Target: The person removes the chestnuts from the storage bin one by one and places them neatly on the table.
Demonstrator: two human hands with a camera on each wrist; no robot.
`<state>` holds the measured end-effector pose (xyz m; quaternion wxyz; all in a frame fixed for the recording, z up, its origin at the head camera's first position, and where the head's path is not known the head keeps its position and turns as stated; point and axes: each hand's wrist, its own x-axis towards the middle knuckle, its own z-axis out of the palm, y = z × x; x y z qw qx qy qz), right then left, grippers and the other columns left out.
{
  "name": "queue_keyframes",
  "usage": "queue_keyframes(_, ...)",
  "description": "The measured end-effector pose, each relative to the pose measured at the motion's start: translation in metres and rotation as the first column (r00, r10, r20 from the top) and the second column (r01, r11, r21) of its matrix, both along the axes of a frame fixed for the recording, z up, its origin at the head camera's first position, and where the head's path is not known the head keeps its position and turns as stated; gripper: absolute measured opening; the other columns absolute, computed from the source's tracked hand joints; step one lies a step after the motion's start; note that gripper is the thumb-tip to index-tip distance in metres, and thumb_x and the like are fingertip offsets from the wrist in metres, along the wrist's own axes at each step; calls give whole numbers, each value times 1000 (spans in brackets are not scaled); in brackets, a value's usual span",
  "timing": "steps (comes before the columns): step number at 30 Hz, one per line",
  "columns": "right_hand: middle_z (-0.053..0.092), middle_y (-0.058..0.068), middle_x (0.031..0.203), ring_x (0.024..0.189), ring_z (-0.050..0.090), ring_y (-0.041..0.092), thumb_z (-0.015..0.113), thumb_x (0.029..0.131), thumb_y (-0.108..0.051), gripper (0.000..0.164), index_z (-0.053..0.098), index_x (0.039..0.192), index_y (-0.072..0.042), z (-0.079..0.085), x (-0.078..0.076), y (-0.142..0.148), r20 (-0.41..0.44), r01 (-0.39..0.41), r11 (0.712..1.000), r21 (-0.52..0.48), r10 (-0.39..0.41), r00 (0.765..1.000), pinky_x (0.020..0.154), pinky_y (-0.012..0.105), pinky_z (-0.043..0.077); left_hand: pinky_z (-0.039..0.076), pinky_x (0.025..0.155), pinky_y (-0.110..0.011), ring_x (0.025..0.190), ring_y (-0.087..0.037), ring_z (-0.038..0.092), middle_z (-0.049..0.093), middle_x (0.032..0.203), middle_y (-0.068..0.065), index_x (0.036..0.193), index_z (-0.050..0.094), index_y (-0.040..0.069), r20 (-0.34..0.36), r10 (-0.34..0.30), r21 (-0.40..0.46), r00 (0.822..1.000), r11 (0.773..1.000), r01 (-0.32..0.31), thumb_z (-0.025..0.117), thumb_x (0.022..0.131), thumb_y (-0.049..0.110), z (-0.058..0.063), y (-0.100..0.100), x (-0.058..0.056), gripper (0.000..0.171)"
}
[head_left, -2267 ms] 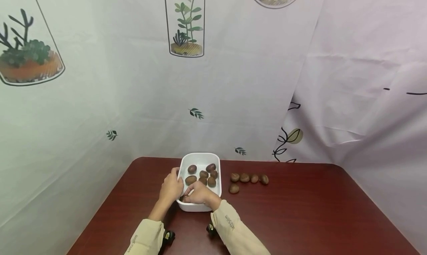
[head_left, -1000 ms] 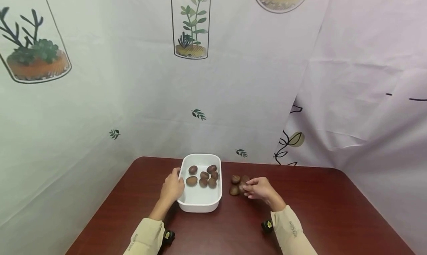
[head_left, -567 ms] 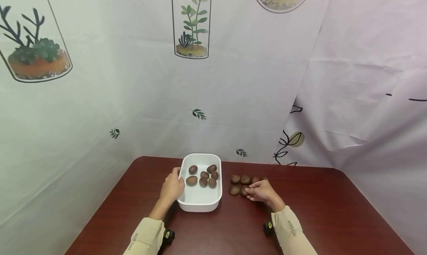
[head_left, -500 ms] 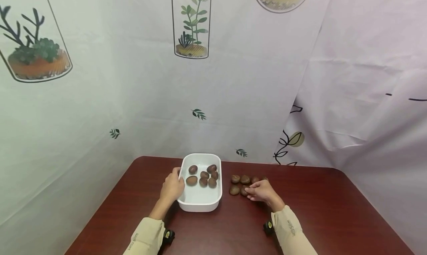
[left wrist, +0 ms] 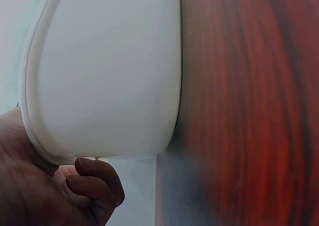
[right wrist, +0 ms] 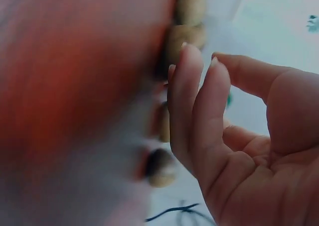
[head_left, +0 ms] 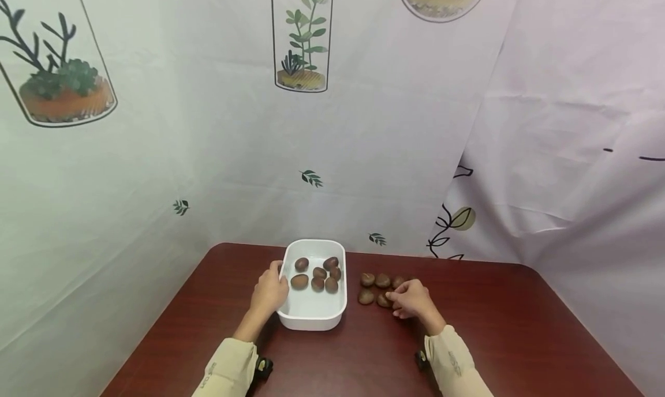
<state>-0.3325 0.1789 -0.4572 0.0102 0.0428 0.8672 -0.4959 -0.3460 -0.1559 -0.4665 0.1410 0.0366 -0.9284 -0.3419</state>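
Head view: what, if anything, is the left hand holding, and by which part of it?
The left hand holds the white container by its left side, at the rim.

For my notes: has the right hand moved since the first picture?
Yes, rightward: against the table, the right hand went from the white container to the brown nuts.

This looks like a screened-off booth or corner; the wider room is hidden, so whether it belongs to a home or a studio cannot be told. Pale printed cloth (head_left: 363,154) walls in the back and left of a dark red, wood-grained counter (head_left: 332,368), and a creased sheet (head_left: 566,131) hangs on the right. Drawings of potted plants (head_left: 301,79) and leaf sprigs (head_left: 312,178) decorate the cloth.
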Motion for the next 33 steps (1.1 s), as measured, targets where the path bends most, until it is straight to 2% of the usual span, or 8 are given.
queue_keyframes(3,68,11,68,50,64,18,73,88,-10,18,67,94,5,15,5,-13,-87,-26,999,33,29,996,47,32,53,50,76,-57,94,-46,64,63,112,-26,137,49,0,5,3,-3,1000,1000,-3,52,97,12,-1,-1,1,42)
queue_keyframes(6,69,9,75,55,66,22,74,86,-12,29,64,107,6,31,9,-35,-168,-73,996,51,80,982,51,34,54,51,76,-57,95,-46,64,63,112,-26,137,49,0,7,5,-1,1000,1000,-5,52,97,12,-2,-1,1,42)
queue_keyframes(11,70,14,90,69,71,29,73,87,-14,48,55,127,5,45,10,-79,-186,-181,983,-17,174,967,57,38,56,50,76,-58,96,-46,64,63,112,-27,137,49,-1,-1,4,0,1000,1000,-4,51,97,12,-3,-2,1,42)
queue_keyframes(14,66,17,96,71,70,33,70,87,-12,50,52,130,7,46,9,-102,-176,-228,972,-65,213,961,54,38,57,50,76,-58,95,-47,64,63,111,-27,137,49,0,1,3,-4,1000,1000,-3,51,96,12,-3,-2,1,42)
queue_keyframes(21,62,16,89,67,69,30,68,87,-11,59,46,136,13,37,3,-138,-143,-301,953,-22,295,945,55,39,57,50,76,-58,95,-47,64,63,112,-27,137,49,0,0,9,0,1000,1000,-9,52,96,12,-2,0,2,43)
queue_keyframes(24,64,12,82,61,68,23,67,88,-12,64,41,139,15,32,1,-146,-101,-295,956,-4,293,951,57,38,57,50,76,-58,95,-48,64,63,112,-27,137,49,0,-3,10,0,1000,1000,-10,52,96,11,0,2,3,43)
queue_keyframes(28,64,10,76,53,65,17,66,86,-14,65,41,137,18,30,-3,-152,-97,-272,960,63,277,956,58,31,54,50,75,-59,95,-49,64,63,112,-28,135,49,0,-14,13,-2,1000,1000,-13,53,95,11,2,3,5,42)
queue_keyframes(33,61,7,68,49,61,14,66,83,-15,52,51,122,18,28,-6,-158,-103,-250,958,144,265,959,62,29,50,50,76,-59,96,-49,64,63,113,-28,136,49,1,-9,8,-2,1000,1000,-8,52,96,12,3,3,5,42)
